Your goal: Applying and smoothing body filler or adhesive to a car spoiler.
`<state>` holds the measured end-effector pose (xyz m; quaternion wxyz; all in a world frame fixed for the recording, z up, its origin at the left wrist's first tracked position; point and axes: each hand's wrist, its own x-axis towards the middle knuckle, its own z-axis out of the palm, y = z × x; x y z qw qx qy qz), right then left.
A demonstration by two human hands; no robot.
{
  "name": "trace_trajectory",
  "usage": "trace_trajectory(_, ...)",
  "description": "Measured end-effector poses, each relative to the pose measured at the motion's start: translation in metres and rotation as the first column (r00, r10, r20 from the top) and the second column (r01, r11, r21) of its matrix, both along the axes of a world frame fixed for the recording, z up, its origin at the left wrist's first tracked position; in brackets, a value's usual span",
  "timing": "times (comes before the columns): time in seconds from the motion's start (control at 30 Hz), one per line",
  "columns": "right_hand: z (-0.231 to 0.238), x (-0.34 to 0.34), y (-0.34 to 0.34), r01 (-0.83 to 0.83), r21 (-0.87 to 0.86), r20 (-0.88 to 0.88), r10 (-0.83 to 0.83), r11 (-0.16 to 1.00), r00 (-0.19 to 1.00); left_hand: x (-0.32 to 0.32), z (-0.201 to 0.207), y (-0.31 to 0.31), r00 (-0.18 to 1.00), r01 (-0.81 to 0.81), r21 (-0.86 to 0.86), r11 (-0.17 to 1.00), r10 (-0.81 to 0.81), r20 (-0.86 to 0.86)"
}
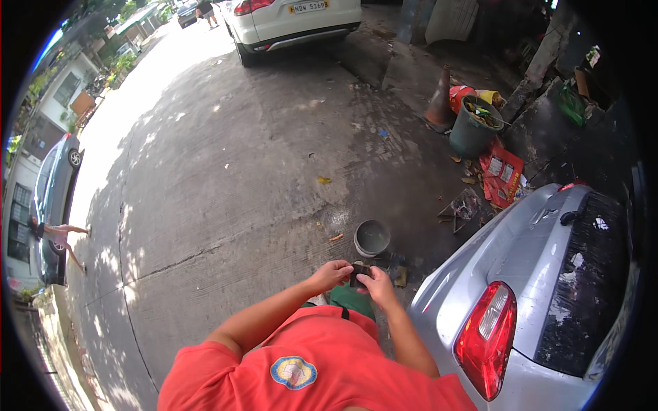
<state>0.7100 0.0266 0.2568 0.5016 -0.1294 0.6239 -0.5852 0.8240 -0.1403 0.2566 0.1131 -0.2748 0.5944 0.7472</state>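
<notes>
In front of my waist, both hands meet around a small dark flat rectangular thing (358, 275); its exact kind is too small to make out. My left hand (332, 275) grips its left side with bent fingers. The right side is held by my right hand (378, 285), thumb across its face. Just beyond the hands, a grey bucket (372, 237) stands upright on the pavement, apart from them.
To my right is the rear of a silver car (507, 274), its tail light (486, 340) close by. Farther right stand a litter-filled bin (471, 137), a worn traffic cone (441, 103) and a red sack (502, 171). A white car (295, 24) is parked ahead. A person (58, 233) walks at far left.
</notes>
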Motion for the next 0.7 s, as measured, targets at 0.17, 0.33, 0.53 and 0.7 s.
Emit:
trace_trajectory(0.17,-0.098,-0.057,0.004,0.122,0.273,-0.115,-0.093,0.954,0.989,-0.041,-0.062,-0.041,0.979,0.079,-0.177,0.981,-0.044,0.197)
trace_trajectory(0.33,-0.230,-0.098,0.060,0.236,0.630,-0.173,-0.162,0.740,0.971,-0.098,-0.152,-0.074,0.957,0.160,-0.184,0.970,-0.107,0.269)
trace_trajectory(0.53,-0.317,-0.132,0.034,-0.087,0.791,0.145,-0.047,0.605,0.988,-0.140,-0.299,-0.118,0.863,0.505,-0.612,0.608,-0.333,0.380)
trace_trajectory(0.7,-0.410,-0.162,-0.012,0.073,0.703,-0.027,-0.076,0.708,0.997,-0.216,-0.392,-0.105,0.611,0.789,-0.419,0.450,-0.497,0.616)
